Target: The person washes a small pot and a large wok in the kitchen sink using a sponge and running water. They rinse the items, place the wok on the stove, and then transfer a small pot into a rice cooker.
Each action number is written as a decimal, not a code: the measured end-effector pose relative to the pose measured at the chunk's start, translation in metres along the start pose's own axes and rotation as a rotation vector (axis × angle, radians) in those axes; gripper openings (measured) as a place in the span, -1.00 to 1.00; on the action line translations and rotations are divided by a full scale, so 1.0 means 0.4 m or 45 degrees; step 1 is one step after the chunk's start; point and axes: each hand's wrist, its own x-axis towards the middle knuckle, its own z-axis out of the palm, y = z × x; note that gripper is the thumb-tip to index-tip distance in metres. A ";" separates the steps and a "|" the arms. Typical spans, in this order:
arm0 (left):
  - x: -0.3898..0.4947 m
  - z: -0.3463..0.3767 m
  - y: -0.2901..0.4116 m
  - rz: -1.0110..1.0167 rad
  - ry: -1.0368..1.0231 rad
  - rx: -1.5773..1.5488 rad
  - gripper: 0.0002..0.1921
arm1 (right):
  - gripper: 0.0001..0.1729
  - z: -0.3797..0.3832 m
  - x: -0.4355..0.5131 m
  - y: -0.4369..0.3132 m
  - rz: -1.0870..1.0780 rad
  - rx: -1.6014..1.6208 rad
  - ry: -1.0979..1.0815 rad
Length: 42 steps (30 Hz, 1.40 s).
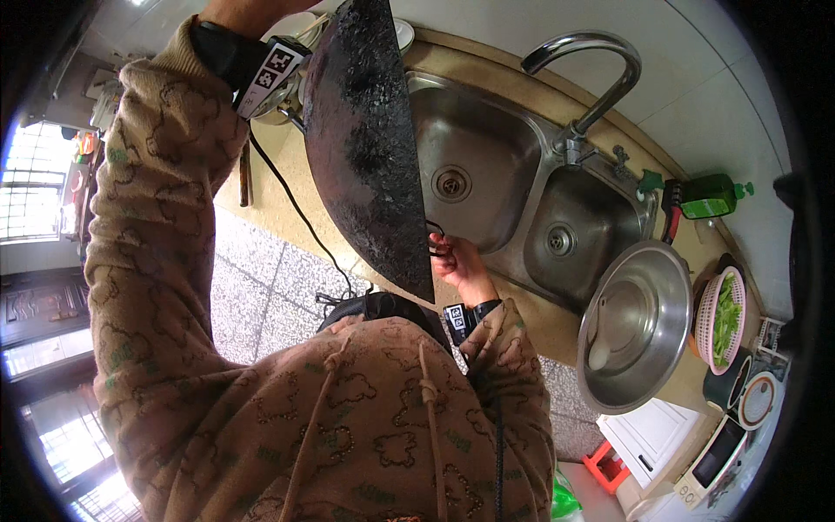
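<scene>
A large blackened metal wok (365, 143) is tipped on its side above the near left side of the double sink, its crusted underside facing left. At its near edge, my right hand (462, 262) grips the dark loop handle (435, 228). My left hand (264, 8) is cut off by the top edge of the picture, near the wok's far end; its fingers are out of view. Behind the wok lies the larger steel sink basin (479, 176), with the smaller basin (580, 228) to its right. The wok's inside is hidden from me.
A curved chrome faucet (620, 59) rises behind the basins. To the right stand a steel bowl (636, 313) holding a white spoon (599, 346), a green soap bottle (708, 197) and a pink basket (708, 313) of leafy greens. Bowls (290, 29) sit back left.
</scene>
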 end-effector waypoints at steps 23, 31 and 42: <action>-0.075 -0.039 0.003 0.064 0.018 0.030 -0.65 | -0.84 -0.022 0.005 -0.001 0.006 0.144 -0.152; -0.341 -0.208 -0.078 0.184 0.190 -0.053 -0.61 | -0.81 0.098 -0.099 0.069 -0.711 -0.305 0.694; -1.018 -0.713 -0.237 0.307 0.726 -0.448 -0.61 | -0.77 0.624 -0.091 0.338 -1.119 -0.788 0.620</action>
